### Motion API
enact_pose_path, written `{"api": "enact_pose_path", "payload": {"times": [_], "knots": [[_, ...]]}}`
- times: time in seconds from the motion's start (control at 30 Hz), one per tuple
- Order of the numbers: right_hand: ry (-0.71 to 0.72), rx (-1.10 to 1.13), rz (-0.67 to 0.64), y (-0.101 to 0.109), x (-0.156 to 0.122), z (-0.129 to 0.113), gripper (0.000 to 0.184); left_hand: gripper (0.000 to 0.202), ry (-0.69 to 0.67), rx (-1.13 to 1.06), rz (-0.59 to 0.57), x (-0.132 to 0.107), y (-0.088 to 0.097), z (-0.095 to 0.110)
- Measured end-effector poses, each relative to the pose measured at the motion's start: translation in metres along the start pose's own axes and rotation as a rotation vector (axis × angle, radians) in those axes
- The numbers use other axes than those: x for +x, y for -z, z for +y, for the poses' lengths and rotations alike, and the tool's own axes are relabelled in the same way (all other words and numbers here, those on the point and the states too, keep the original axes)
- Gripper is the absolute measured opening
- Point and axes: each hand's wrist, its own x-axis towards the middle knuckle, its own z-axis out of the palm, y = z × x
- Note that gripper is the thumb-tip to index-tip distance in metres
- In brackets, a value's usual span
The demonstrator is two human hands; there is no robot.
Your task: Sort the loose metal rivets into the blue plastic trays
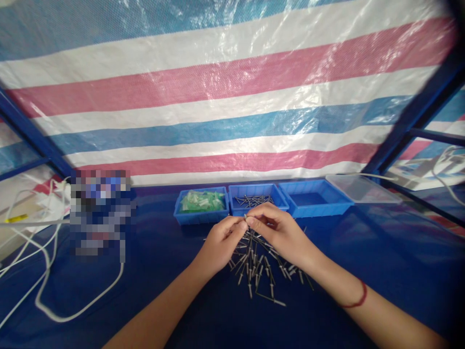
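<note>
My left hand (225, 242) and my right hand (278, 232) meet over the blue table, both closed, with thumbs and forefingers pinched together. Between their fingertips shows the pale tip of a small piece (245, 216); the fingers cover most of it, so its kind cannot be made out. Just below and behind the hands lies a loose pile of blind rivets (259, 264), silver with long thin stems, pointing in many directions. Part of the pile is hidden by the hands.
Behind the hands stand three blue bins: the left bin (201, 219) with green and whitish small pieces, the middle bin (240, 190) with metal pins, and the right bin (316, 211). A clear lid (363, 189) lies beside them. White cables (47, 271) run along the left.
</note>
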Motion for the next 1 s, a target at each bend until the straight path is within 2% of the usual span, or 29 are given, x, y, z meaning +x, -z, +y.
{"api": "enact_pose_path", "payload": {"times": [0.13, 0.37, 0.7, 1.0], "knots": [[0.016, -0.025, -0.011, 0.0, -0.002, -0.008, 0.017, 0.022, -0.001, -0.02, 0.034, -0.001, -0.001, -0.004], [0.076, -0.112, 0.078, -0.002, -0.004, -0.009, 0.017, 0.02, -0.092, 0.168, 0.073, -0.004, -0.001, -0.007], [0.121, -0.15, 0.011, 0.002, -0.004, -0.016, 0.016, 0.018, -0.135, 0.247, 0.071, -0.004, -0.002, -0.006], [0.195, -0.276, 0.001, 0.005, -0.001, -0.011, 0.017, 0.018, -0.085, 0.234, 0.164, -0.004, 0.0, -0.005]]}}
